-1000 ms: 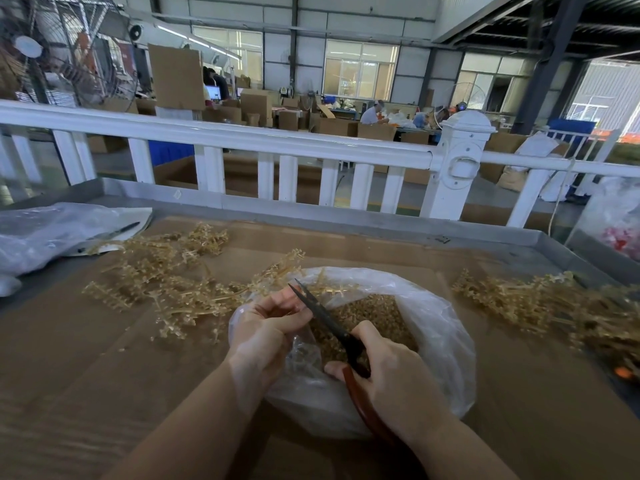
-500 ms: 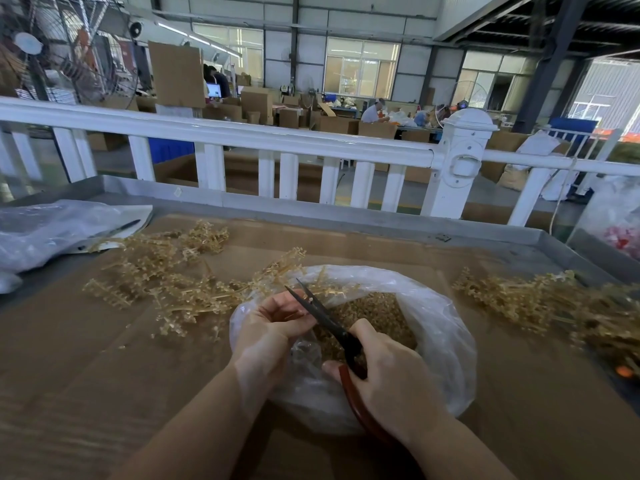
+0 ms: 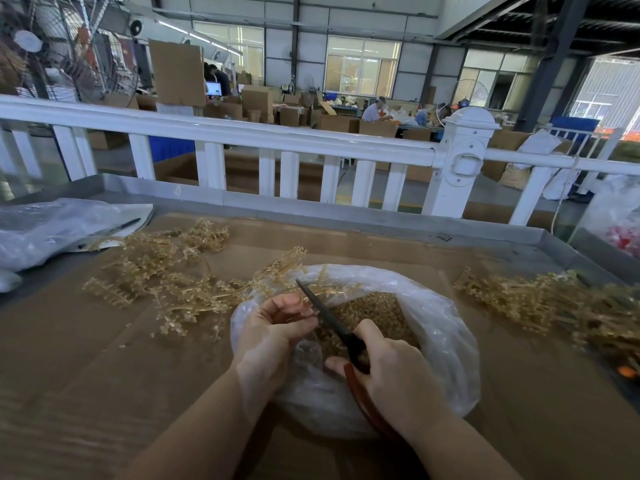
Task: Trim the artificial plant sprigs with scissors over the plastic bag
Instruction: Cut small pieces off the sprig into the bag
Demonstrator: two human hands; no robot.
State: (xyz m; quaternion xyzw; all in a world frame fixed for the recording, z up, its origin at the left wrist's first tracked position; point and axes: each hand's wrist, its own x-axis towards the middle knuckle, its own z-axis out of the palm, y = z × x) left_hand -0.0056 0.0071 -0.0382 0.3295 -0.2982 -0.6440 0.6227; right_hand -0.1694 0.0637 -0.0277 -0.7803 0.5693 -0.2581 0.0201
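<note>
Scissors (image 3: 332,323) now nearer left hand (image 3: 273,327).

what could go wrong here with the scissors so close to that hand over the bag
The scissors blades run right beside the left hand fingers, so a cut could nick them. The blades also sit low over the thin plastic bag, which could get snipped or snagged. Trimmings may miss the bag opening and scatter onto the cardboard.

A thin, see-through plastic bag (image 3: 446,344), shiny and crinkled, is seen. The scissors (image 3: 332,320) are made of dark, dull metal with smooth, glossy red-brown handles. Bumpy tan plastic sprigs (image 3: 166,282) are laid at ten o'clock on matt brown cardboard (image 3: 69,358).
</note>
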